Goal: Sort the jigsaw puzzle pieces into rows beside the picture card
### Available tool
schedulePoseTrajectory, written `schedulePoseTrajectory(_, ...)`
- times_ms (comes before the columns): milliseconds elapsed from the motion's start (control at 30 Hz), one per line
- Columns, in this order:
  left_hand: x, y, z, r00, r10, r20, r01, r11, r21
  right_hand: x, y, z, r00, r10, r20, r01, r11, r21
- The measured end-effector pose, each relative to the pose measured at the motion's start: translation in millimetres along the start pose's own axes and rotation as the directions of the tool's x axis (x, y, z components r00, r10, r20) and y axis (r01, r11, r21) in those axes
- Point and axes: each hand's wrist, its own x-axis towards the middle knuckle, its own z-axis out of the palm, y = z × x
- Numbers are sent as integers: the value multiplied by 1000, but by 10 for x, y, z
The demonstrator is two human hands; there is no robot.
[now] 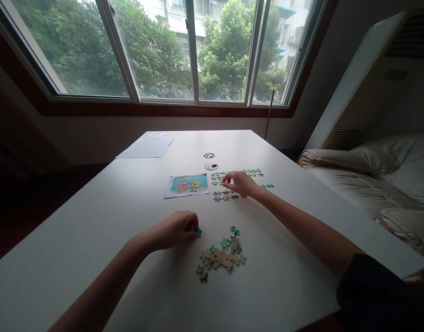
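My left hand [183, 226] is low over the white table [94, 230], its thumb and fingers closed on a teal jigsaw piece [198, 232]. To its right lies a loose pile of jigsaw pieces [228, 261], many with the plain beige back up, others coloured. Farther off, my right hand [240, 182] is bent over spread-out rows of jigsaw pieces [226, 197]. Its fingertips are drawn together there; whatever is between them is too small to make out. A picture sheet [187, 185] with cartoon figures on teal lies left of these rows.
Two round grommets [211, 166] sit in the tabletop beyond the picture. A white paper sheet [146, 146] lies at the far left corner. Right of the table stands a pale sofa [350, 175], with a tall air conditioner [360, 78] behind it. A window spans the far wall.
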Motion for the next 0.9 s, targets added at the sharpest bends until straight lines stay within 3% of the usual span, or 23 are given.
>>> schedulePoseTrajectory(133,18,-13,30,998,48,-42,-50,998,-38,-407,-153,-22,992,-112,-63,117,989,88)
schedulePoseTrajectory(333,35,90,32,996,74,-56,-78,994,-74,-904,-295,52,982,-165,-96,179,970,166)
schedulePoseTrajectory(667,-6,34,62,996,84,0,-84,989,-119,-952,-451,173,971,-206,-125,231,944,236)
schedulePoseTrajectory(900,28,95,76,987,142,-79,-150,984,-100,-995,-499,199,951,-267,-157,298,930,218)
